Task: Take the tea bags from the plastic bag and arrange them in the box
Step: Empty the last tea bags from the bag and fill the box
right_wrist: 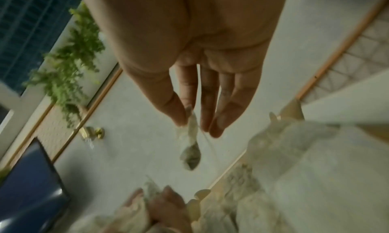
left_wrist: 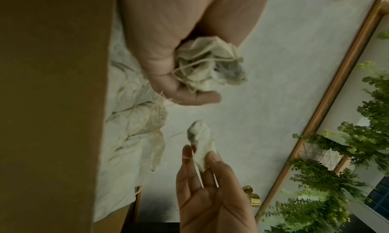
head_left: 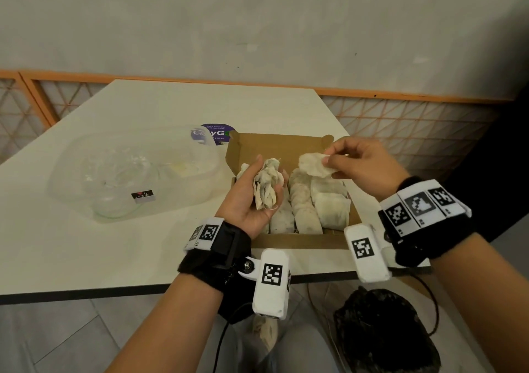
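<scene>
An open brown cardboard box (head_left: pixel 286 143) sits on the white table (head_left: pixel 114 246) and holds several pale tea bags (head_left: pixel 315 201) laid side by side. My left hand (head_left: pixel 254 195) is palm up over the box's left side and grips a crumpled bunch of tea bags (head_left: pixel 266 186) (left_wrist: pixel 208 66) with loose strings. My right hand (head_left: pixel 355 163) hovers over the box's far right part and pinches one tea bag (head_left: pixel 313 165) (left_wrist: pixel 202 141) (right_wrist: pixel 191 146) between thumb and fingers. The clear plastic bag (head_left: pixel 128 172) lies crumpled on the table to the left of the box.
A purple round sticker (head_left: pixel 214 133) shows on the table behind the bag. The table's front edge runs just under my wrists. A black bag (head_left: pixel 383 332) lies on the floor below right. An orange-framed lattice partition (head_left: pixel 400 120) stands behind the table.
</scene>
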